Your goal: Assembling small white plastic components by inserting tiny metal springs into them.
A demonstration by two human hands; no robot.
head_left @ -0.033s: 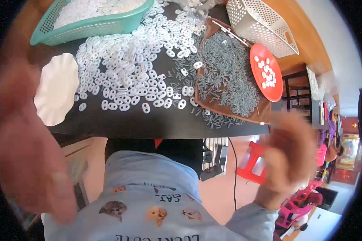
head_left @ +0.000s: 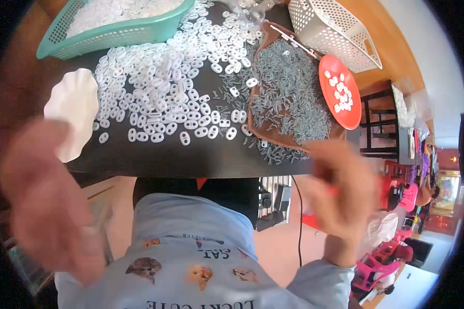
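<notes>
My left hand (head_left: 46, 198) is smeared by motion at the table's left front corner, its upper end overlapping the lower part of a white wavy-edged dish (head_left: 73, 113). Whether it holds anything cannot be made out. Also blurred, my right hand (head_left: 343, 190) hovers at the right front edge, nearest to a heap of small grey screw-like pieces (head_left: 291, 87). That heap lies on a brown cloth-like mat (head_left: 258, 110) and spills past its front edge. Left of it, many small white oval pieces with two holes (head_left: 162, 87) spread over the dark table (head_left: 139, 159).
A green basket (head_left: 108, 41) full of white pieces stands at the far left. Beyond the grey heap is a cream perforated basket (head_left: 340, 41). A red plate (head_left: 345, 116) with several white pieces sits at the right. Clear plastic bags (head_left: 250, 15) lie at the back.
My right hand has shifted left and slightly up, toward the grey heap. My left hand has moved a little to the right, and its upper end now sits lower, over the dish.
</notes>
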